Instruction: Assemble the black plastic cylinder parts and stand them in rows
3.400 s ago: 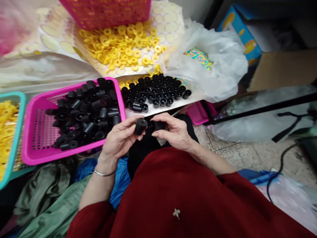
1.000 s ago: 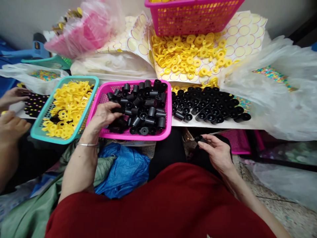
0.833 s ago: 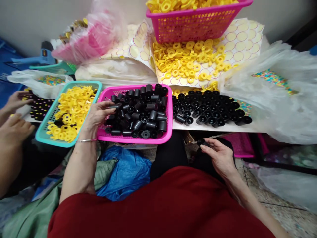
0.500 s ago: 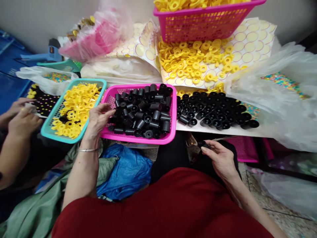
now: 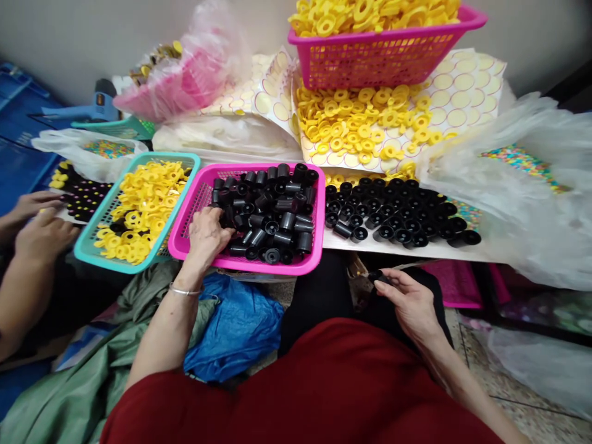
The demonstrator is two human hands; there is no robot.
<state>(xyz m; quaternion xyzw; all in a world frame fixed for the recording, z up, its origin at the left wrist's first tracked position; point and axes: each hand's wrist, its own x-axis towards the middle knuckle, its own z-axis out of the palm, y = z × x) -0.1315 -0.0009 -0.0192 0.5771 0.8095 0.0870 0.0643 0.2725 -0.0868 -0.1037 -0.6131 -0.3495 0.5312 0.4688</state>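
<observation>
1. The left hand [image 5: 209,233] is inside the pink basket [image 5: 296,269], fingers curled down onto loose black cylinders [image 5: 287,221]; whether it pinches one I cannot tell
2. The right hand [image 5: 409,299] pinches a small black piece [image 5: 378,277] between thumb and fingers, to the right of the left hand
3. Left of the left hand, a teal basket [image 5: 111,266] holds yellow pieces [image 5: 152,191], some dark ones among them
4. Just beyond the right hand, black tubes [image 5: 393,213] crowd a white board [image 5: 437,248], most upright
5. Farther beyond it, an upper pink basket [image 5: 365,61] is heaped with yellow rings [image 5: 365,15]
6. Beyond and right of that hand, a clear bag [image 5: 527,216] holds multicoloured bits [image 5: 522,161]
7. Far left of the left hand, a blue crate [image 5: 23,166] bears pale lettering, too blurred to read
</observation>
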